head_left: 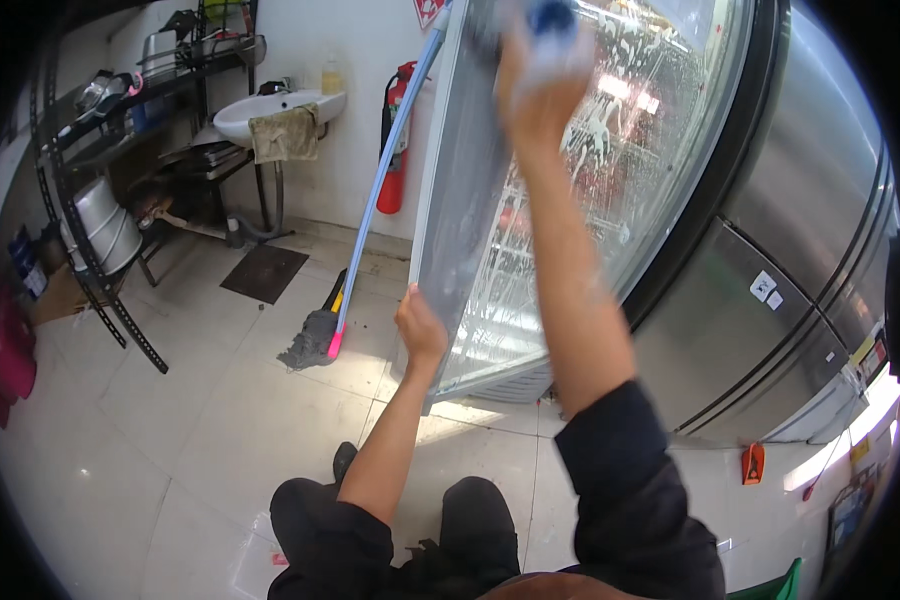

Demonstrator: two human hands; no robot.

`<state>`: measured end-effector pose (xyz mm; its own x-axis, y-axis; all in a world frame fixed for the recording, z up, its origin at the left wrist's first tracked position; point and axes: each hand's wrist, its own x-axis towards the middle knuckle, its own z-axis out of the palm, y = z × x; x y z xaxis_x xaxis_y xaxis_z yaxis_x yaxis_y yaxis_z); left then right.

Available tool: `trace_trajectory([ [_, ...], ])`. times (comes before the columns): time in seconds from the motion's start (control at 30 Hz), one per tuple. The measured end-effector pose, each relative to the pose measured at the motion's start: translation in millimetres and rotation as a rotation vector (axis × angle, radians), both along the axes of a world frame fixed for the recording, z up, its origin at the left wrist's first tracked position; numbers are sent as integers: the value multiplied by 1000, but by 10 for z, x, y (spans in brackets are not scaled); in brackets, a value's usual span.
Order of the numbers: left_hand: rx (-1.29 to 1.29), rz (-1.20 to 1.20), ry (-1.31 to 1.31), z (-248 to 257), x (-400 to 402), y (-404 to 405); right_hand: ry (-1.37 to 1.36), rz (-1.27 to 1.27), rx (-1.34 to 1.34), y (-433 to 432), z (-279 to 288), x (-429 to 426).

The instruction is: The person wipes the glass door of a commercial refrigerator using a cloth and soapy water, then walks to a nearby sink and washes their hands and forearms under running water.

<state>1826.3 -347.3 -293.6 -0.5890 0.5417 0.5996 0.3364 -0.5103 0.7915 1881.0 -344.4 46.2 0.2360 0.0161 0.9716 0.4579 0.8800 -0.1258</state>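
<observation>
My left hand [421,326] grips the outer edge of an open glass door [461,202] of a display refrigerator, low down by its grey frame. My right hand [544,82] is raised near the top of the door and blurred. It is closed on a whitish and blue object [553,22], too blurred to name. White foam and runny streaks [600,135] cover the glass around and below my right hand. Wire shelves show dimly through the glass.
A mop [315,337] with a blue pole leans left of the door, near a red fire extinguisher [393,161]. A washbasin [232,116] with a draped cloth [285,133] and a metal rack [82,240] stand left. A steel refrigerator [727,322] stands right.
</observation>
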Motion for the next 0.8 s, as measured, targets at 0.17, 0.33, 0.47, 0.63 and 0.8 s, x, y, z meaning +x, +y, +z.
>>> trace_trajectory([
  [0.17, -87, -69, -73, 50, -3, 61, -236, -476, 407, 509, 1908, 90],
  [0.33, 10, -42, -27, -77, 26, 247, -113, -667, 586, 806, 2013, 86],
  [0.47, 65, -12, 63, -130, 104, 437, -31, -726, 314, 1269, 505, 176],
  [0.63, -92, -41, 69, -344, -460, 596, 176, 156, -251, 120, -1399, -373],
  [0.8, -93, -829, -536, -109, -263, 260, 246, 140, -549, 104, -3018, -14],
])
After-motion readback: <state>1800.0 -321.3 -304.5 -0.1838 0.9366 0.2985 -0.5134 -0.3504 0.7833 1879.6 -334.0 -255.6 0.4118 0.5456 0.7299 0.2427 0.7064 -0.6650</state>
